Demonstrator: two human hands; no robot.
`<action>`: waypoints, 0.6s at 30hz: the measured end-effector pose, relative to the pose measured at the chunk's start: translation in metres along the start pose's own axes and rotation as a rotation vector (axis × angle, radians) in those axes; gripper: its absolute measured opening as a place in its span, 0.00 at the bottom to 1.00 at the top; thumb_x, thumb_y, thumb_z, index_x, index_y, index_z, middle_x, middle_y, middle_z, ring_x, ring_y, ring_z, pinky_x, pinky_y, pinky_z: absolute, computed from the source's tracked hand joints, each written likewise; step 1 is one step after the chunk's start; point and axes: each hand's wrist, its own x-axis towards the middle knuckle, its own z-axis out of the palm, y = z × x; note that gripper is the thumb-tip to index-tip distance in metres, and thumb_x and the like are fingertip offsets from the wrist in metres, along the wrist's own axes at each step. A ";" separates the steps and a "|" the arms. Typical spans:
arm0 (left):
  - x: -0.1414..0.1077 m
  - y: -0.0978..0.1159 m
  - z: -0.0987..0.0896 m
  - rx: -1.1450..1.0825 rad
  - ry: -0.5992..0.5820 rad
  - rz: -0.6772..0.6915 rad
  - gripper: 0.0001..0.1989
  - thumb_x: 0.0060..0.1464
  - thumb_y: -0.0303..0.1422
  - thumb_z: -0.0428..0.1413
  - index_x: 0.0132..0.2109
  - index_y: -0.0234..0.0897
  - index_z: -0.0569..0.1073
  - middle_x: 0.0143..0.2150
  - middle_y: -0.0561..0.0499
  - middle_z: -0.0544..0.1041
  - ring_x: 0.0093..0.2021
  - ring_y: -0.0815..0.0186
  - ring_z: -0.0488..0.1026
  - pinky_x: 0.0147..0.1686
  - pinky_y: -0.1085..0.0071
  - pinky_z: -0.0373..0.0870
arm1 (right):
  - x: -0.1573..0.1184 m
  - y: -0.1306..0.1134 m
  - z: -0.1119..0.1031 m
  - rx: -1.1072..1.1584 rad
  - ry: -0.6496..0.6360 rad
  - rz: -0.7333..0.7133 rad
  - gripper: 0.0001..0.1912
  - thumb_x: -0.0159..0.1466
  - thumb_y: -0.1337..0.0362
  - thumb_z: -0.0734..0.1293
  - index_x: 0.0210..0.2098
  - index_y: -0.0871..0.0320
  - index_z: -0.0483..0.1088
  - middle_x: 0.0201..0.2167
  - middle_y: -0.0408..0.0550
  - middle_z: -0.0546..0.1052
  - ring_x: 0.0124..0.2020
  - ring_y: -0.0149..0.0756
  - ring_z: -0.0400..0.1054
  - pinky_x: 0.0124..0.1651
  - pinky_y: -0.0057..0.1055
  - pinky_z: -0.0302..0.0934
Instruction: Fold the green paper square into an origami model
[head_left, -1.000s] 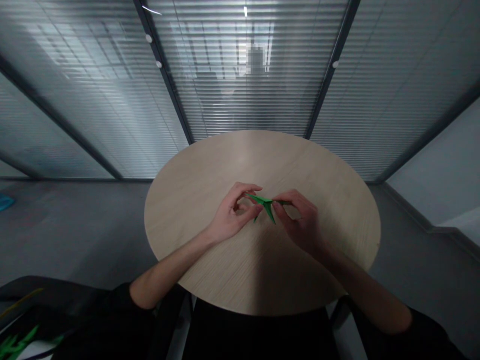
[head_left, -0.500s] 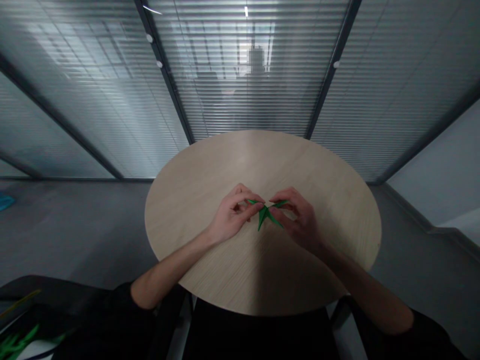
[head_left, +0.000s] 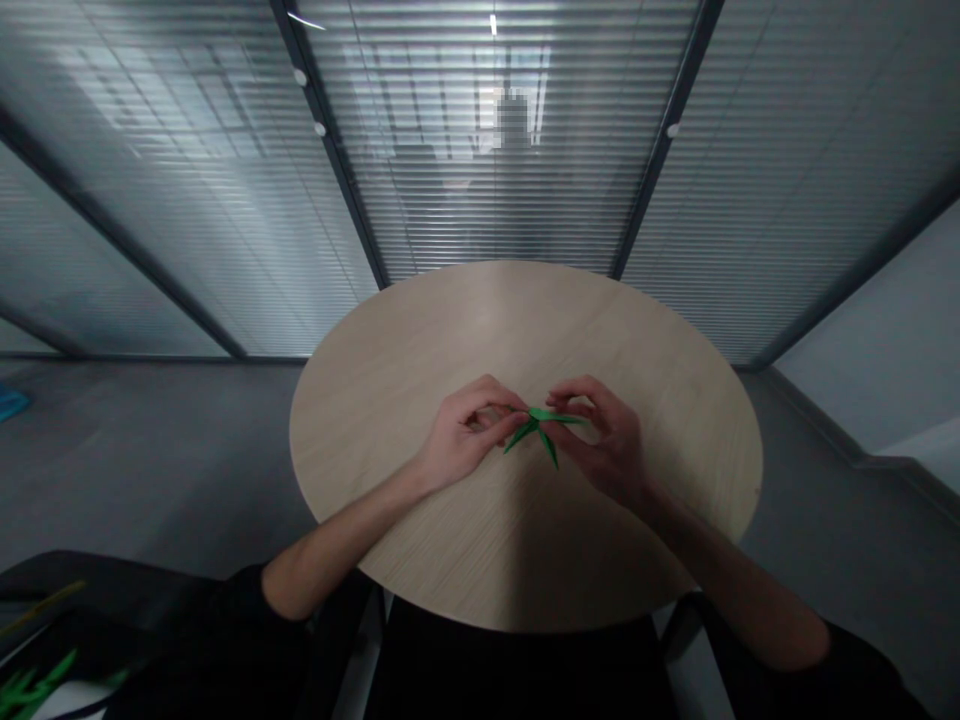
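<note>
Over the middle of the round table, both hands meet at a small green folded-paper piece (head_left: 550, 450) with several narrow points. My left hand (head_left: 466, 432) pinches it from the left between thumb and fingertips. From the right, my right hand (head_left: 611, 445) has its thumb against the centre, with curled fingers close behind a point that reaches toward the palm. Two points stick out downward, toward me. The fingers hide part of the paper.
A pale wooden round table (head_left: 420, 330) is in front of me. Beyond it stands a glass partition with blinds (head_left: 480, 200), with a blurred reflection. At lower left, a dark chair (head_left: 112, 575) holds green pieces (head_left: 37, 685). A blue item (head_left: 11, 402) lies on the floor.
The green folded paper has turned between my fingers, so its points lie at different angles. My right index finger has lifted slightly off the paper. The arms have hardly moved.
</note>
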 end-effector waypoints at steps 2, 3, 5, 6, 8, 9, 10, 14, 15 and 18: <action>0.000 0.001 0.000 0.052 0.003 0.063 0.06 0.61 0.34 0.63 0.40 0.36 0.81 0.39 0.47 0.77 0.30 0.72 0.75 0.26 0.78 0.75 | 0.001 0.000 -0.001 -0.050 -0.026 -0.074 0.10 0.63 0.64 0.74 0.45 0.51 0.75 0.41 0.47 0.79 0.42 0.40 0.75 0.46 0.41 0.74; 0.000 0.002 -0.001 0.074 0.012 0.096 0.06 0.61 0.34 0.64 0.40 0.36 0.81 0.38 0.46 0.78 0.31 0.70 0.76 0.27 0.77 0.76 | 0.002 -0.001 -0.001 -0.083 -0.056 -0.124 0.07 0.64 0.63 0.74 0.42 0.50 0.77 0.41 0.47 0.80 0.43 0.40 0.75 0.48 0.43 0.73; 0.000 0.004 -0.001 0.105 0.033 0.152 0.06 0.60 0.34 0.64 0.38 0.36 0.81 0.36 0.46 0.79 0.33 0.68 0.76 0.28 0.76 0.76 | 0.003 -0.001 -0.001 -0.115 -0.077 -0.168 0.03 0.66 0.64 0.72 0.40 0.49 0.78 0.41 0.47 0.81 0.43 0.41 0.75 0.48 0.44 0.72; 0.000 0.004 -0.001 0.114 0.039 0.167 0.06 0.60 0.34 0.64 0.38 0.36 0.81 0.36 0.46 0.80 0.34 0.68 0.77 0.28 0.76 0.77 | 0.004 -0.002 -0.001 -0.120 -0.075 -0.186 0.03 0.67 0.64 0.72 0.40 0.49 0.78 0.40 0.47 0.81 0.42 0.41 0.75 0.47 0.43 0.72; -0.001 0.005 -0.002 0.120 0.035 0.167 0.06 0.61 0.34 0.64 0.38 0.36 0.81 0.38 0.46 0.81 0.34 0.68 0.77 0.29 0.76 0.77 | 0.004 -0.002 -0.001 -0.120 -0.054 -0.217 0.04 0.67 0.65 0.71 0.40 0.49 0.78 0.39 0.47 0.81 0.41 0.40 0.75 0.45 0.43 0.72; -0.001 0.005 -0.002 0.117 0.030 0.155 0.06 0.61 0.34 0.64 0.39 0.36 0.81 0.39 0.45 0.81 0.34 0.68 0.78 0.29 0.76 0.78 | 0.003 -0.002 -0.002 -0.119 -0.044 -0.230 0.04 0.67 0.65 0.71 0.40 0.48 0.78 0.39 0.46 0.81 0.40 0.40 0.75 0.45 0.42 0.71; -0.001 0.005 -0.002 0.111 0.024 0.143 0.05 0.61 0.34 0.64 0.40 0.35 0.81 0.40 0.45 0.81 0.33 0.69 0.78 0.29 0.76 0.78 | 0.003 -0.002 -0.002 -0.120 -0.035 -0.241 0.05 0.68 0.66 0.71 0.41 0.48 0.78 0.39 0.46 0.81 0.40 0.40 0.75 0.45 0.43 0.71; -0.002 0.005 -0.003 0.112 0.030 0.155 0.04 0.61 0.33 0.64 0.39 0.36 0.81 0.40 0.45 0.83 0.34 0.68 0.79 0.31 0.75 0.80 | 0.002 -0.002 -0.001 -0.131 -0.019 -0.235 0.06 0.68 0.67 0.70 0.42 0.48 0.77 0.40 0.47 0.82 0.42 0.41 0.76 0.46 0.44 0.71; -0.003 0.005 -0.003 0.127 0.036 0.170 0.04 0.60 0.32 0.64 0.39 0.36 0.81 0.40 0.45 0.83 0.35 0.67 0.80 0.32 0.75 0.80 | 0.003 -0.003 -0.001 -0.133 -0.018 -0.230 0.06 0.68 0.67 0.70 0.42 0.49 0.77 0.41 0.47 0.82 0.42 0.41 0.76 0.46 0.44 0.71; -0.003 0.007 -0.003 0.175 0.051 0.197 0.03 0.60 0.32 0.64 0.38 0.37 0.81 0.40 0.46 0.84 0.37 0.66 0.81 0.34 0.74 0.80 | 0.003 -0.003 0.000 -0.123 -0.027 -0.233 0.05 0.67 0.67 0.71 0.41 0.50 0.77 0.42 0.48 0.82 0.44 0.41 0.76 0.47 0.44 0.72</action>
